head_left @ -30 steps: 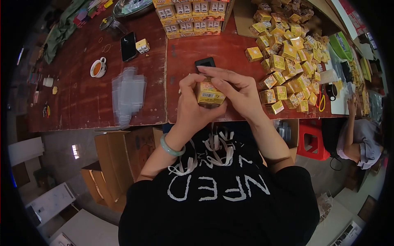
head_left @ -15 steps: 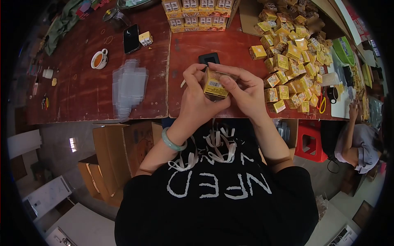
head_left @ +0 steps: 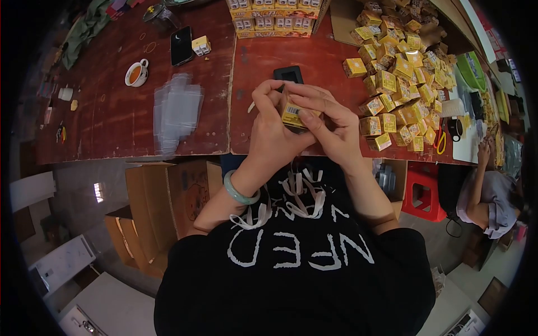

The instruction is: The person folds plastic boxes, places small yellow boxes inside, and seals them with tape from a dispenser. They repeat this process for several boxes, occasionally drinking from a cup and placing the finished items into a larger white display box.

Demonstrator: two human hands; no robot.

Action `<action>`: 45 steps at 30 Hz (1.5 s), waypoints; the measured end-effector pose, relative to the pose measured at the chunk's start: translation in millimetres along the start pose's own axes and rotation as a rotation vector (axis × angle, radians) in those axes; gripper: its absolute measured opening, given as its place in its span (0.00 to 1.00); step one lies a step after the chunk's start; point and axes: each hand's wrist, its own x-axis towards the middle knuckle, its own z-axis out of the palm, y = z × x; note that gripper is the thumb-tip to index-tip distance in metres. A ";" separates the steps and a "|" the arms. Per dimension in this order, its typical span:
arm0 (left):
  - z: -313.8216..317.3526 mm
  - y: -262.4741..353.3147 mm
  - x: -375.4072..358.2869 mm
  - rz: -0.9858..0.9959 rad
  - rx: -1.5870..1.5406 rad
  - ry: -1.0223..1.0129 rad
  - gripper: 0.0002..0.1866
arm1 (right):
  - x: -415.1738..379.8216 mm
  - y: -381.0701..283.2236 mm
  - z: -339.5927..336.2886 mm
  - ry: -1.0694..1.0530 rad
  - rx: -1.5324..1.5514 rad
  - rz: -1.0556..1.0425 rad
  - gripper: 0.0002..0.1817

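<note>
A small yellow box (head_left: 292, 115) with a barcode is held between both hands, above the front part of the red table (head_left: 258, 61). My left hand (head_left: 269, 123), with a pale green bangle at the wrist, wraps its fingers round the box's left side. On the right side, my right hand (head_left: 333, 120) has its fingers over the top and its thumb on the printed face. Just beyond the hands lies a black square object (head_left: 288, 73). A large heap of similar yellow boxes (head_left: 403, 67) lies to the right.
Clear plastic sheets (head_left: 176, 112), a phone (head_left: 181, 46), a cup (head_left: 136, 73) and a small box (head_left: 201, 46) are on the left. Stacked display boxes (head_left: 274, 23) stand at the back. Scissors (head_left: 441, 141) lie right. A co-worker (head_left: 487, 196) sits far right.
My right hand's fingers have shifted over the box, which is turned slightly and more covered. The whole view has moved a little.
</note>
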 end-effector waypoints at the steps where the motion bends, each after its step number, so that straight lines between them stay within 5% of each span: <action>1: 0.1 0.4 -1.5 -0.013 -0.016 -0.004 0.48 | -1.9 1.6 0.4 -0.011 -0.038 -0.030 0.13; 7: -21.2 -1.9 -25.8 0.171 0.224 -0.170 0.27 | -48.4 22.0 11.7 0.253 0.397 0.243 0.04; 8: -24.8 -1.6 -35.1 0.096 0.156 -0.167 0.17 | -54.2 28.7 8.7 0.356 0.288 0.262 0.03; 10: -33.5 -15.9 -45.8 0.150 0.356 -0.246 0.16 | -66.2 52.3 -1.6 0.511 0.146 0.331 0.04; 13: -27.7 -33.4 -61.7 0.263 0.566 -0.342 0.14 | -78.0 89.4 -3.6 0.320 -0.272 0.373 0.07; 20: -10.0 -47.2 -71.4 0.322 0.858 -0.336 0.15 | -59.6 84.4 -4.5 0.225 0.270 0.605 0.06; 24: -8.0 -39.8 -70.1 0.299 0.892 -0.309 0.12 | -72.4 67.0 -1.0 0.256 0.290 0.584 0.04; 30: -7.4 -37.3 -67.9 0.280 0.872 -0.309 0.12 | -106.6 96.9 14.1 0.248 0.056 0.443 0.01; 33: -11.8 -40.8 -66.7 0.237 0.738 -0.339 0.21 | -115.6 81.6 9.1 0.272 -0.033 0.370 0.01; 36: -18.0 -31.2 -55.5 0.112 0.335 -0.278 0.28 | -102.7 40.1 -22.7 0.140 -0.189 0.403 0.02; 40: -16.4 -10.8 -38.6 -0.130 -0.133 -0.415 0.33 | -47.4 -34.2 -54.7 -0.137 -0.378 0.140 0.08; 45: -15.9 29.6 -23.7 -0.143 -0.132 -0.474 0.35 | 0.0 -60.9 -60.5 -0.452 0.012 0.177 0.22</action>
